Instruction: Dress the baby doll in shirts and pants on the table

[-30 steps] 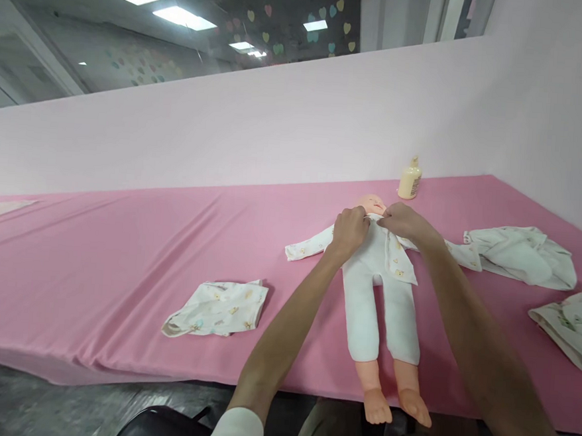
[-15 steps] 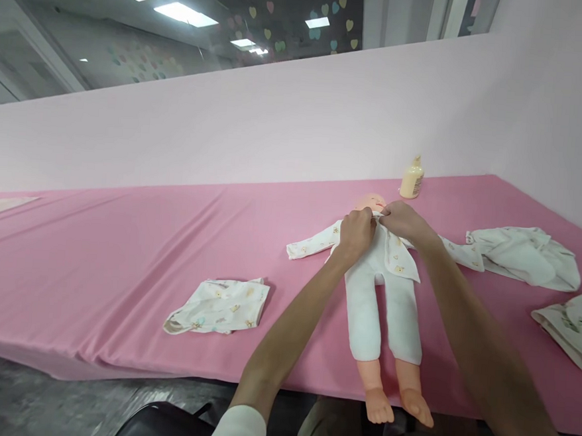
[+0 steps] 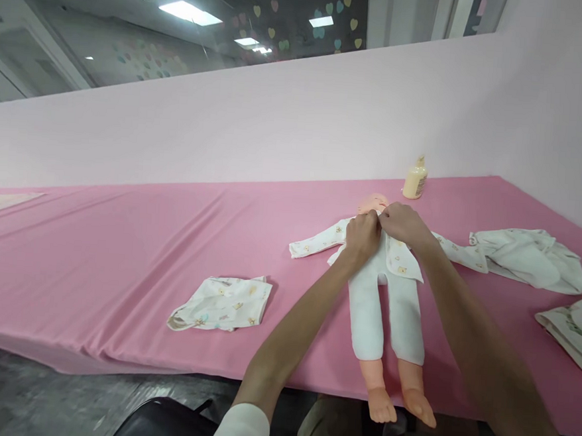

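Observation:
A baby doll [image 3: 376, 323] lies on its back on the pink-covered table, feet toward me and past the front edge. It wears a white body and a small white jacket [image 3: 403, 260] with a printed pattern, sleeves spread to both sides. At the doll's neck, my left hand [image 3: 363, 235] is closed on the jacket's upper front edge. My right hand [image 3: 404, 223] pinches the same jacket right beside it, the two hands nearly touching. My fingers hide the neckline and any fastener there. Only part of the doll's head [image 3: 373, 203] shows behind my hands.
A folded patterned baby garment [image 3: 222, 303] lies left of the doll. On the right are a crumpled white garment [image 3: 532, 258] and another patterned cloth [image 3: 575, 327]. A cream pump bottle [image 3: 415, 179] stands near the white wall [image 3: 257, 129]. A black chair [image 3: 161, 425] is below the table edge.
My left hand has turned slightly and come closer to my right at the neckline. Both still hold the jacket. The whole view has shifted a little.

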`<act>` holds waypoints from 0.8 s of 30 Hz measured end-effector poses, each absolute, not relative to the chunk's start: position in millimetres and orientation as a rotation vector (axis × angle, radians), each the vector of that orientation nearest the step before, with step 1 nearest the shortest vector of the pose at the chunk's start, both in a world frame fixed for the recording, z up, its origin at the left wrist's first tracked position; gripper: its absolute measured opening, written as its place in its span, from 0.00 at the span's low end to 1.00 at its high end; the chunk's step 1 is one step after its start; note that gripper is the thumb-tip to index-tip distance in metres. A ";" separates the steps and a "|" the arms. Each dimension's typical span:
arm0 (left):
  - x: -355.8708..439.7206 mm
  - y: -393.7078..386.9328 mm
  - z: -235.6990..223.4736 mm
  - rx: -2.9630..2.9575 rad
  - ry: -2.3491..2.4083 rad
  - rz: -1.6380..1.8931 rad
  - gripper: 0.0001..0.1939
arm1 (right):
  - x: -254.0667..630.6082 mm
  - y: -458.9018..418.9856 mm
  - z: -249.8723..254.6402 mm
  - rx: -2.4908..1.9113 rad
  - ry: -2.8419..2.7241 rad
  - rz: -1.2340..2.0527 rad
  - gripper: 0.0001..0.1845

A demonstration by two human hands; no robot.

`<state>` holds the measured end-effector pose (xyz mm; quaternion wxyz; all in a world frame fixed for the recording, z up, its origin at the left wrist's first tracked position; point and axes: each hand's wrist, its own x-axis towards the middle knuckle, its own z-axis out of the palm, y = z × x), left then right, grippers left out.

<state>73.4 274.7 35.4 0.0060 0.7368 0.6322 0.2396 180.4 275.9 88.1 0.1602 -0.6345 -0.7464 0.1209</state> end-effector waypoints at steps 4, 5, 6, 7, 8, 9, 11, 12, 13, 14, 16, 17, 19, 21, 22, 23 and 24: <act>73.2 274.6 36.6 2.261 1.975 0.747 0.11 | 178.2 268.6 94.3 -1.809 -2.142 0.372 0.10; 73.2 274.7 36.7 2.251 1.972 0.752 0.11 | 177.7 267.8 94.8 -1.812 -2.145 0.366 0.10; 73.2 274.9 36.6 2.242 1.966 0.761 0.11 | 177.2 267.4 94.8 -1.814 -2.149 0.354 0.10; 73.1 275.3 36.1 2.231 1.960 0.772 0.10 | 176.7 267.3 94.5 -1.811 -2.154 0.342 0.10; 72.9 275.8 35.3 2.219 1.954 0.786 0.10 | 176.2 267.4 94.1 -1.808 -2.157 0.336 0.11; 72.8 276.4 34.2 2.207 1.945 0.807 0.10 | 175.8 267.5 93.6 -1.798 -2.159 0.336 0.12; 72.3 278.2 32.1 2.183 1.919 0.878 0.09 | 175.0 267.4 93.0 -1.770 -2.152 0.345 0.14; 71.8 279.2 31.3 2.168 1.901 0.921 0.08 | 174.7 267.2 92.8 -1.758 -2.141 0.353 0.14; 71.1 280.2 31.0 2.149 1.877 0.964 0.08 | 174.5 267.1 92.6 -1.752 -2.129 0.362 0.15; 69.9 281.1 31.3 2.129 1.842 1.003 0.09 | 174.3 267.0 92.4 -1.747 -2.120 0.372 0.15; 66.1 282.4 33.7 2.072 1.745 1.045 0.10 | 174.5 267.1 92.1 -1.739 -2.118 0.395 0.16; 63.3 282.7 35.7 2.030 1.682 1.047 0.11 | 174.8 267.2 92.0 -1.736 -2.125 0.404 0.16; 56.4 282.9 40.2 1.915 1.526 1.029 0.14 | 175.8 267.3 92.1 -1.730 -2.145 0.412 0.17; 49.2 283.1 43.7 1.755 1.383 0.988 0.16 | 177.2 267.4 92.5 -1.736 -2.156 0.414 0.17; 46.3 283.3 44.7 1.679 1.333 0.966 0.16 | 177.9 267.5 92.6 -1.741 -2.158 0.417 0.17; 44.1 283.8 45.0 1.618 1.302 0.945 0.16 | 178.6 267.8 92.5 -1.743 -2.162 0.422 0.17; 42.6 284.4 44.8 1.582 1.288 0.934 0.16 | 179.2 268.3 92.2 -1.744 -2.169 0.428 0.17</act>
